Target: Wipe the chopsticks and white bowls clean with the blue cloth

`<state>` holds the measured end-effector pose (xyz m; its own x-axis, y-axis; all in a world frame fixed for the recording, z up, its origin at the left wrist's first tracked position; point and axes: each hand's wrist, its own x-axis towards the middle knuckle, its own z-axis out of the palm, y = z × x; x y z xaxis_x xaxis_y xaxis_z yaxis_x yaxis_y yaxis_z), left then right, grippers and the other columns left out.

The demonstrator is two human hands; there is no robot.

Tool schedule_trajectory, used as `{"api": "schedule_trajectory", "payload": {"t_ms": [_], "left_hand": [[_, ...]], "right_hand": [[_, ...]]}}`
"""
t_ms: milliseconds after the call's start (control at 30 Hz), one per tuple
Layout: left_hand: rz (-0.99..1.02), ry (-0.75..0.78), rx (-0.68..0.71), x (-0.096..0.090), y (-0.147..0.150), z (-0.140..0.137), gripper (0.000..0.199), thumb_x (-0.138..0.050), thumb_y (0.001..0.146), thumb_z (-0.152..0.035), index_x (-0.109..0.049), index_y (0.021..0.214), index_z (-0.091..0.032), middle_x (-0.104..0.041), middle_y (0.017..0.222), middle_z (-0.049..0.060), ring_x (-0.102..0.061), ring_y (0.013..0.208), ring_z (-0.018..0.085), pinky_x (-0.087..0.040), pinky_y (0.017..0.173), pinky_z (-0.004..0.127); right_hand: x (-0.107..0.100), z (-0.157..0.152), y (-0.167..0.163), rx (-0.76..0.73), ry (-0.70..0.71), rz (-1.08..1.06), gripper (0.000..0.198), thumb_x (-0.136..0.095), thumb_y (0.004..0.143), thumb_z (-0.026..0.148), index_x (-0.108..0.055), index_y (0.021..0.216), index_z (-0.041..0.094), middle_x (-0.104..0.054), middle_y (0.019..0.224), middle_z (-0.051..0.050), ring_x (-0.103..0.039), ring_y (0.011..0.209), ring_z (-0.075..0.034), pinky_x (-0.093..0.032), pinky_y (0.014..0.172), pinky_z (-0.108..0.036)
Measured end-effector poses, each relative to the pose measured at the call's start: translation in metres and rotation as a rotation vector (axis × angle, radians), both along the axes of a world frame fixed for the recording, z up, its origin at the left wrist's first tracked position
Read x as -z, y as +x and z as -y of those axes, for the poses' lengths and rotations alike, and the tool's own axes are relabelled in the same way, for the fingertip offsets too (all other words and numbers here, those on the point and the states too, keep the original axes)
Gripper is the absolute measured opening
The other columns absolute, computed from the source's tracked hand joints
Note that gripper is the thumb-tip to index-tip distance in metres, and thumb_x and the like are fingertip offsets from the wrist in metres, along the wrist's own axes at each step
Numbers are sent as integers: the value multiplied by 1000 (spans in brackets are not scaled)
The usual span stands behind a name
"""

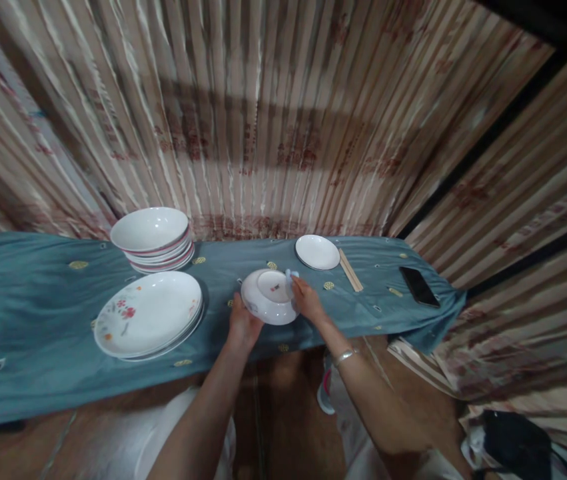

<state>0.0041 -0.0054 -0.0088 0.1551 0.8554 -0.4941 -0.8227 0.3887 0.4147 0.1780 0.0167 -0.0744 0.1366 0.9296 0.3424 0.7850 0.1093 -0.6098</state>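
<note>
A white bowl [267, 300] is held bottom up over the front part of the table, its foot ring and a small printed mark facing me. My left hand [244, 324] grips the bowl's lower left rim, thumb along the side. At the bowl's right side, my right hand [308, 300] is closed on a small pale blue cloth [290, 274], which touches the bowl near the foot ring. Part of the cloth is hidden by the fingers. Just behind the bowl and to its right sits a small white dish [318, 252].
Stacked bowls [150, 230] and a pile of floral oval plates [150, 313] stand on the left. Wooden chopsticks [351, 270] and a black phone [418, 287] lie to the right. A teal cloth [43, 320] covers the narrow table; a pleated curtain [263, 120] hangs behind.
</note>
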Motion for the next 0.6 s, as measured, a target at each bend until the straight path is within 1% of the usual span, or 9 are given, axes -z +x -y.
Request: {"api": "schedule_trajectory", "payload": {"t_ms": [133,267,433,600], "left_hand": [[9,-14,-27,5,1,-1,41,-27,96,-35,-60,109,-15,-69,102,8,-58,113,23,-47,94,36],[12,-2,-32,12,3,-2,42,-26,96,-36,-59,112,-16,-69,100,7,-59,109,22,-48,92,34],[-2,52,-36,19,7,0,41,-29,96,-34,-61,111,-14,-70,92,7,-63,98,20,-51,86,31],[-9,11,-65,27,10,3,39,-31,96,-32,-62,110,-14,-70,83,6,-65,75,15,-53,73,25]], "right_hand": [[4,30,-11,45,97,63,43,-32,93,25,-54,127,10,-58,126,-18,-52,121,-25,-42,103,-43],[4,54,-23,68,137,158,45,-32,92,22,-54,127,4,-52,131,-22,-44,128,-28,-38,106,-46],[-6,70,-39,-6,145,217,42,-34,91,16,-57,124,7,-46,137,-20,-36,134,-26,-36,109,-46],[-25,71,-58,-136,140,284,38,-35,91,14,-59,121,7,-53,131,-19,-41,130,-24,-35,110,-42]]}}
